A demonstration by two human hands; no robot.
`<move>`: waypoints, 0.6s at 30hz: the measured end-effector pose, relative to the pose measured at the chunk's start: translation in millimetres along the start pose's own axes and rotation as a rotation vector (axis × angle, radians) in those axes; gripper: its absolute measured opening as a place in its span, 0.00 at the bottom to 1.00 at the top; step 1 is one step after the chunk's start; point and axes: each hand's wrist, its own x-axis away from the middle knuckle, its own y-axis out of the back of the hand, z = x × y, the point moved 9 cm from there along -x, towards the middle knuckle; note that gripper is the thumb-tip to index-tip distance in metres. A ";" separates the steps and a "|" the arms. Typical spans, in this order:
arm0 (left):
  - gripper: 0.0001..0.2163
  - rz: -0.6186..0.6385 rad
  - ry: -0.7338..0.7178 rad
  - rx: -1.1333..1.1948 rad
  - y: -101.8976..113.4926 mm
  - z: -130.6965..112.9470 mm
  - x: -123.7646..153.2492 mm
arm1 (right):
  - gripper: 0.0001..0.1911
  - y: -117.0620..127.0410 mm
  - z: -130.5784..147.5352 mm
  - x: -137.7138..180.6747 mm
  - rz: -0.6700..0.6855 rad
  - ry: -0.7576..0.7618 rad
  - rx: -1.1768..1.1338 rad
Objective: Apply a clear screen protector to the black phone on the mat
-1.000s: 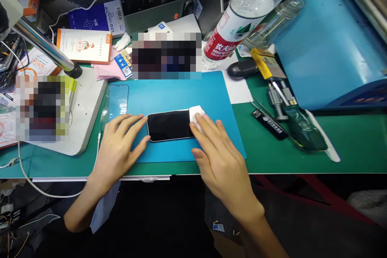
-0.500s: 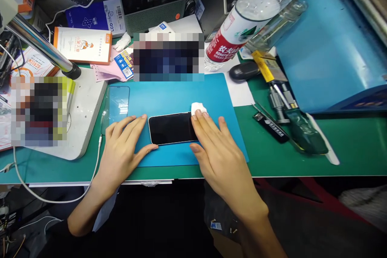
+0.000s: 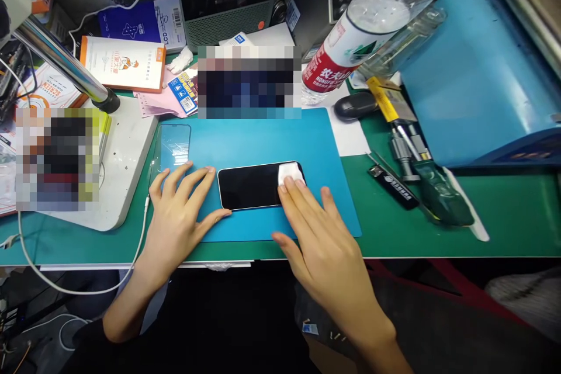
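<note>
A black phone (image 3: pixel 249 186) lies screen up, crosswise on the blue work mat (image 3: pixel 263 140). My left hand (image 3: pixel 179 213) rests flat on the mat with its fingers spread, the thumb and forefinger against the phone's left end. My right hand (image 3: pixel 319 234) has its fingers stretched out and presses a small white wipe (image 3: pixel 291 172) onto the right end of the screen. A clear screen protector (image 3: pixel 174 145) lies on the mat's left edge, just beyond my left fingers.
A water bottle (image 3: pixel 350 47) lies tilted at the back right, beside a blue machine (image 3: pixel 477 70). Tweezers and hand tools (image 3: pixel 412 158) and a dark mouse (image 3: pixel 354 103) lie right of the mat. A white lamp base (image 3: pixel 118 169), cable and boxes are on the left.
My right hand has slid the white wipe from just off the phone's upper right corner down onto the right end of the screen. My left hand has stayed in place.
</note>
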 end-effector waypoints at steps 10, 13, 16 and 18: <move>0.25 0.004 -0.001 0.032 -1.2 0.2 1.2 | 0.33 -1.5 -2.1 -10.5 -0.036 -0.004 0.028; 0.25 0.024 0.001 0.025 -3.1 0.4 2.0 | 0.34 1.5 6.0 4.4 -0.030 0.020 0.034; 0.24 0.028 -0.007 0.008 -3.9 0.3 2.2 | 0.33 0.6 3.0 4.4 -0.027 0.030 0.055; 0.24 0.024 -0.012 -0.002 -3.8 0.0 1.9 | 0.34 -0.7 -5.3 -6.1 -0.043 0.009 0.060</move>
